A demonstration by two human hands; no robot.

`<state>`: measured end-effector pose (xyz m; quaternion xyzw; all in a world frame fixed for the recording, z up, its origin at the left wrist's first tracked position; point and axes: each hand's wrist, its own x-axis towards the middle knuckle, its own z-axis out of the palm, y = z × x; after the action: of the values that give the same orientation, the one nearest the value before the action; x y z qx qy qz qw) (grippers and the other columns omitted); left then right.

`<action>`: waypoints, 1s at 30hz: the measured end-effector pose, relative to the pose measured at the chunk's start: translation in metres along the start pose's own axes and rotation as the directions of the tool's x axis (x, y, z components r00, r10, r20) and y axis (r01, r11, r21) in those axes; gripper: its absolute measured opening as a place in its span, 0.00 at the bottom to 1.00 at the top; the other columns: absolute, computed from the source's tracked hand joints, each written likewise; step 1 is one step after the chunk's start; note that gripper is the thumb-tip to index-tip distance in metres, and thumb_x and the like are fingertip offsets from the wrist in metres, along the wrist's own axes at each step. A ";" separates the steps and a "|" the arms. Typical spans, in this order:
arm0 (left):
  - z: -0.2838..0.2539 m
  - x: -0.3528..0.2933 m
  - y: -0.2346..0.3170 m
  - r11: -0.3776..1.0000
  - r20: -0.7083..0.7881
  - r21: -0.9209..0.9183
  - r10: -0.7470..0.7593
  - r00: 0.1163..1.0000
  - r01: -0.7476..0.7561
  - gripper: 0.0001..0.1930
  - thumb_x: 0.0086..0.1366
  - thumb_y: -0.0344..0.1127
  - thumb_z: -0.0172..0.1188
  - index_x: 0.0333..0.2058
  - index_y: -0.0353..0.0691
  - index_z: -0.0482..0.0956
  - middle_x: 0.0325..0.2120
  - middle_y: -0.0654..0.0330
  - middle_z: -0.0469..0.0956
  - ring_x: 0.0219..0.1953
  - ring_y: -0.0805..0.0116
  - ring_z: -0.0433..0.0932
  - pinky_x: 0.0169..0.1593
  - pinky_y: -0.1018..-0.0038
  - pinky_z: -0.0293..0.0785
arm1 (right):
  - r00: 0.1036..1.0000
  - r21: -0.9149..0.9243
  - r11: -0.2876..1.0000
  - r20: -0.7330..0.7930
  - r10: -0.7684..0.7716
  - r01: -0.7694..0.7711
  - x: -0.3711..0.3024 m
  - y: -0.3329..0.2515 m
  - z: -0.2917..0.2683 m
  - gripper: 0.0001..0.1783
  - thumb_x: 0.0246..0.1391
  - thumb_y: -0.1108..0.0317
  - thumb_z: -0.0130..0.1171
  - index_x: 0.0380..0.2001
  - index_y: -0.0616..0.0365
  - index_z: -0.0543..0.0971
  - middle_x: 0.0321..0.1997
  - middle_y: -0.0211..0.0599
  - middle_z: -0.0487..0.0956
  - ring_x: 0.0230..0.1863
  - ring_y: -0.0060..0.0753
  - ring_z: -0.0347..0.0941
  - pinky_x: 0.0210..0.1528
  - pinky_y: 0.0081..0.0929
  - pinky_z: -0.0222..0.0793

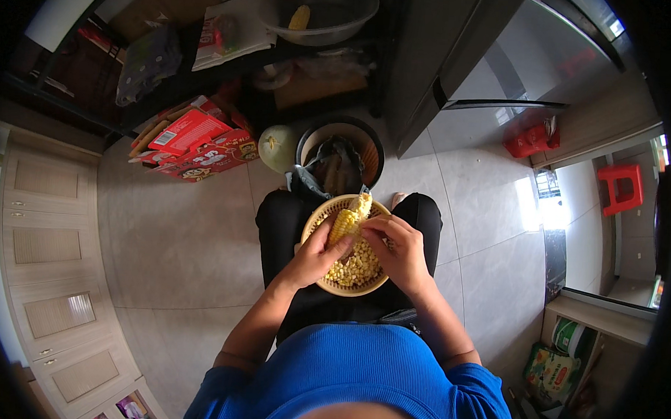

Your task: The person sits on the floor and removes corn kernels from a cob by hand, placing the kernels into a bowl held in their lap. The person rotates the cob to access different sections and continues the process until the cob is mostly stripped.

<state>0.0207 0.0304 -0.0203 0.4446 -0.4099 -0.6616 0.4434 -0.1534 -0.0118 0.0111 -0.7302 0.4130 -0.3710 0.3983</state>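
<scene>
An ear of corn [343, 224] is gripped in my left hand [314, 257], tilted with its far end up and to the right. That far end looks partly stripped of kernels. My right hand [399, 245] has its thumb and fingers pinched against the ear's right side; whether loose kernels are between them is hidden. Below both hands, a round yellow-tan plastic basket [350, 290] rests on my lap. Loose pale-yellow kernels [355, 268] lie across its bottom.
Just beyond my knees stands a round bin [378, 163] lined with a dark bag. A pale green melon [277, 148] and red cardboard boxes [204, 149] sit to its left. On the shelf, a clear basin [334, 34] holds another corn ear [300, 18]. A refrigerator [503, 67] rises at the right.
</scene>
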 end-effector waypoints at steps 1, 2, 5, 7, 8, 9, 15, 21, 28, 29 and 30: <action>0.000 -0.001 0.000 1.000 -0.007 0.017 -0.001 1.000 0.001 0.29 0.65 0.40 0.53 0.59 0.32 0.54 0.50 0.58 0.65 0.50 0.74 0.66 0.52 0.77 0.66 | 0.999 0.008 1.000 0.030 0.028 -0.028 0.002 -0.002 -0.002 0.06 0.48 0.79 0.58 0.32 0.66 0.77 0.32 0.40 0.78 0.35 0.29 0.76 0.38 0.22 0.72; 0.000 -0.002 -0.001 0.999 -0.014 0.033 -0.002 1.000 0.002 0.28 0.65 0.40 0.53 0.58 0.32 0.55 0.50 0.58 0.65 0.50 0.74 0.66 0.52 0.77 0.66 | 0.997 0.016 0.998 0.060 0.056 -0.057 0.004 -0.004 -0.004 0.06 0.47 0.79 0.58 0.32 0.66 0.77 0.32 0.41 0.78 0.34 0.31 0.77 0.37 0.22 0.73; 0.001 -0.003 0.000 0.998 -0.020 0.065 0.004 1.000 -0.003 0.27 0.65 0.39 0.53 0.57 0.32 0.57 0.49 0.57 0.67 0.49 0.74 0.67 0.51 0.77 0.66 | 0.992 0.066 0.992 0.076 0.101 -0.106 0.005 -0.004 -0.004 0.07 0.46 0.77 0.59 0.31 0.64 0.77 0.30 0.43 0.78 0.32 0.40 0.77 0.36 0.28 0.73; 0.003 -0.003 -0.001 0.993 -0.036 0.118 0.023 0.999 -0.019 0.26 0.65 0.39 0.53 0.56 0.32 0.58 0.47 0.57 0.68 0.47 0.74 0.68 0.49 0.77 0.67 | 0.993 0.057 0.994 0.077 0.087 -0.092 0.006 -0.003 -0.003 0.07 0.46 0.76 0.59 0.31 0.64 0.77 0.29 0.44 0.78 0.31 0.44 0.76 0.35 0.30 0.72; 0.003 -0.003 -0.002 0.986 -0.052 0.165 0.039 0.998 -0.030 0.25 0.65 0.39 0.53 0.56 0.32 0.59 0.46 0.57 0.69 0.46 0.74 0.69 0.48 0.78 0.68 | 0.994 0.027 0.997 0.085 0.064 -0.066 0.007 -0.003 -0.004 0.07 0.46 0.76 0.59 0.31 0.64 0.77 0.29 0.44 0.78 0.31 0.45 0.76 0.35 0.30 0.72; 0.003 -0.002 -0.003 0.977 -0.066 0.211 0.055 0.996 -0.040 0.24 0.65 0.38 0.53 0.56 0.33 0.59 0.45 0.58 0.70 0.45 0.74 0.69 0.47 0.78 0.69 | 0.995 -0.003 0.999 0.095 0.041 -0.041 0.008 -0.003 -0.004 0.07 0.46 0.76 0.59 0.31 0.64 0.77 0.29 0.45 0.78 0.31 0.45 0.76 0.34 0.30 0.72; -0.003 0.006 0.020 0.997 -0.039 0.047 -0.061 0.997 0.062 0.22 0.66 0.33 0.49 0.57 0.34 0.59 0.46 0.63 0.68 0.47 0.77 0.66 0.51 0.79 0.64 | 0.995 -0.005 1.000 0.098 -0.017 0.018 0.027 -0.007 -0.004 0.08 0.46 0.75 0.60 0.32 0.65 0.77 0.28 0.44 0.78 0.29 0.36 0.77 0.32 0.25 0.72; -0.008 0.012 0.046 0.988 0.001 -0.068 -0.141 0.990 0.141 0.21 0.65 0.33 0.49 0.56 0.36 0.59 0.38 0.64 0.70 0.32 0.80 0.70 0.34 0.83 0.69 | 0.972 0.009 0.999 0.234 0.036 -0.039 0.052 -0.024 -0.016 0.08 0.48 0.73 0.58 0.32 0.66 0.76 0.31 0.49 0.77 0.32 0.47 0.76 0.36 0.32 0.72; -0.007 0.010 0.048 0.974 -0.022 -0.146 -0.177 0.984 0.172 0.22 0.66 0.34 0.49 0.57 0.39 0.59 0.38 0.64 0.70 0.32 0.80 0.71 0.33 0.84 0.69 | 0.978 -0.042 0.997 0.201 -0.049 0.059 0.054 -0.021 -0.017 0.07 0.46 0.73 0.60 0.31 0.64 0.77 0.28 0.43 0.78 0.29 0.37 0.77 0.33 0.26 0.73; -0.008 0.010 0.046 0.980 -0.009 -0.128 -0.158 0.987 0.155 0.22 0.65 0.35 0.49 0.57 0.39 0.59 0.38 0.64 0.70 0.33 0.80 0.71 0.33 0.84 0.70 | 0.978 -0.067 0.995 0.197 -0.064 0.079 0.052 -0.022 -0.017 0.08 0.46 0.73 0.60 0.31 0.64 0.77 0.28 0.43 0.78 0.29 0.37 0.77 0.33 0.26 0.73; -0.008 0.009 0.045 0.984 0.005 -0.111 -0.138 0.990 0.138 0.22 0.65 0.35 0.49 0.57 0.39 0.59 0.38 0.64 0.70 0.33 0.80 0.71 0.34 0.84 0.70 | 0.978 -0.093 0.991 0.194 -0.079 0.098 0.051 -0.024 -0.017 0.08 0.46 0.73 0.60 0.31 0.65 0.77 0.28 0.43 0.78 0.29 0.37 0.77 0.33 0.25 0.73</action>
<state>0.0367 0.0082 0.0174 0.4475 -0.3400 -0.7118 0.4212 -0.1410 -0.0543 0.0500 -0.7991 0.3587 -0.2956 0.3813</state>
